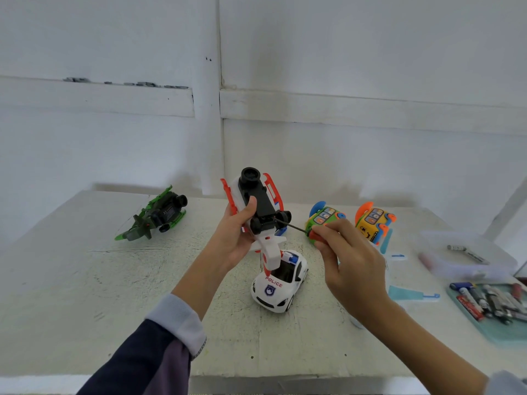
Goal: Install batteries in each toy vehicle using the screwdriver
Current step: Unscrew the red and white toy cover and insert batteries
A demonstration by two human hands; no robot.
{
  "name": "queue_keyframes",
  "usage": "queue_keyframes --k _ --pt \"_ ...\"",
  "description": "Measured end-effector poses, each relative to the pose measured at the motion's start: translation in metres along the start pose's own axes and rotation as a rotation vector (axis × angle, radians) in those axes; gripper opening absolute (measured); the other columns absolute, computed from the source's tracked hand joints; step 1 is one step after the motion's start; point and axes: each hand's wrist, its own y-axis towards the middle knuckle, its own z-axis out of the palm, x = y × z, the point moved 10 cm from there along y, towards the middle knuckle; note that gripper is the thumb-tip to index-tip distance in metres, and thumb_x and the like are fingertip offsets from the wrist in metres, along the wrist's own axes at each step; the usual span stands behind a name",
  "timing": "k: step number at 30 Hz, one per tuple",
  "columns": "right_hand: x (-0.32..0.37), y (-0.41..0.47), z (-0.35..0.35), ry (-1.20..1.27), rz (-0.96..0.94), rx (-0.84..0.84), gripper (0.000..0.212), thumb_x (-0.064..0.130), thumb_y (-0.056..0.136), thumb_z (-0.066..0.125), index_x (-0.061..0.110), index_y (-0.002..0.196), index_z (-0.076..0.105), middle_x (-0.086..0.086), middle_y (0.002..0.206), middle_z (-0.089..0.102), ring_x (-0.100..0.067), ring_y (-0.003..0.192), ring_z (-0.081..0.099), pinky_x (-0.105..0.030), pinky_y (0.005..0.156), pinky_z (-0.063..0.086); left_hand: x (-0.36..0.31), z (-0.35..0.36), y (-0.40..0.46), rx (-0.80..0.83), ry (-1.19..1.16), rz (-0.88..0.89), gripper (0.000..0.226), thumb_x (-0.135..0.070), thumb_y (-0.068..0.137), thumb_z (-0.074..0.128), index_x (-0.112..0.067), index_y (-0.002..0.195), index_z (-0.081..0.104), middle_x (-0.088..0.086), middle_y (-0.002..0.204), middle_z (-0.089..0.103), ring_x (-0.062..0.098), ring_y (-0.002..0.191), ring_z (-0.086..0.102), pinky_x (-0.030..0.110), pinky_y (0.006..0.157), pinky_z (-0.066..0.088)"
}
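My left hand (235,236) holds a white and red toy helicopter (258,206) upside down above the table, its black underside facing me and its tail pointing down. My right hand (349,262) grips a screwdriver (296,228) with a red handle; its thin dark shaft points left and its tip touches the black underside between the wheels. A white police car (281,282) stands on the table just below the helicopter's tail.
A green helicopter (155,216) lies at the back left. Two colourful toy buses (326,216) (373,222) stand at the back right. A teal tray (467,316) with several batteries sits at the right edge, behind it a clear plastic box (467,256). The white table (114,295) ends near me.
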Motion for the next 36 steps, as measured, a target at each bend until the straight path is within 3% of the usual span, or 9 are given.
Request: queue_keyframes --k 6,15,21,24,28,32,36 --pt "-0.007 -0.006 0.001 0.052 0.071 -0.038 0.029 0.023 0.090 0.049 0.004 0.097 0.070 -0.005 0.090 0.063 -0.013 0.078 0.057 -0.012 0.064 0.039 0.009 0.006 -0.007 0.043 -0.022 -0.075 0.043 -0.018 0.094 0.053 -0.010 0.136 0.049 0.009 0.101 0.067 0.024 0.094 0.065 0.035 0.055 0.058" --pt "-0.011 0.002 -0.007 0.068 0.056 -0.063 0.027 0.021 0.088 0.051 0.003 0.096 0.070 -0.005 0.090 0.063 -0.010 0.080 0.050 -0.010 0.062 0.037 0.015 0.001 -0.008 0.096 0.070 -0.074 0.063 -0.027 0.075 0.061 -0.009 0.135 0.051 0.011 0.108 0.069 0.029 0.105 0.064 0.037 0.067 0.060" --pt "-0.010 0.008 -0.007 0.077 0.036 -0.028 0.027 0.021 0.089 0.050 0.005 0.096 0.070 -0.003 0.089 0.063 -0.011 0.077 0.049 -0.004 0.060 0.031 0.014 0.005 -0.012 0.116 0.183 -0.011 0.036 -0.032 0.087 0.055 -0.014 0.119 0.057 0.003 0.086 0.075 0.019 0.077 0.073 0.032 0.058 0.058" --pt "-0.010 0.008 -0.006 0.086 0.024 -0.020 0.027 0.022 0.089 0.050 0.006 0.096 0.070 -0.003 0.088 0.063 -0.010 0.074 0.051 -0.012 0.057 0.037 0.015 0.004 -0.014 0.078 0.257 0.003 0.052 -0.040 0.077 0.060 -0.012 0.120 0.057 0.006 0.092 0.074 0.021 0.077 0.073 0.032 0.057 0.058" --pt "-0.013 0.009 -0.006 0.119 0.023 -0.004 0.028 0.022 0.090 0.049 0.006 0.097 0.070 -0.003 0.088 0.063 -0.015 0.071 0.057 -0.020 0.053 0.045 0.019 0.000 -0.014 0.042 0.315 -0.016 0.065 -0.047 0.071 0.063 -0.009 0.124 0.057 0.014 0.105 0.072 0.030 0.089 0.072 0.042 0.069 0.060" --pt "-0.015 0.013 -0.006 0.105 0.025 0.018 0.026 0.021 0.090 0.050 0.007 0.098 0.070 -0.001 0.089 0.061 -0.014 0.070 0.056 -0.017 0.052 0.041 0.017 0.003 -0.015 0.044 0.330 0.013 0.054 -0.044 0.075 0.062 -0.009 0.117 0.060 0.006 0.093 0.075 0.021 0.077 0.073 0.031 0.058 0.058" --pt "-0.015 0.017 -0.008 0.086 0.009 0.042 0.024 0.021 0.089 0.051 0.008 0.097 0.070 0.000 0.089 0.062 -0.012 0.068 0.055 -0.012 0.052 0.037 0.013 0.006 -0.015 0.034 0.374 0.056 0.029 -0.036 0.086 0.060 -0.015 0.106 0.061 -0.002 0.079 0.075 0.014 0.068 0.072 0.025 0.053 0.055"
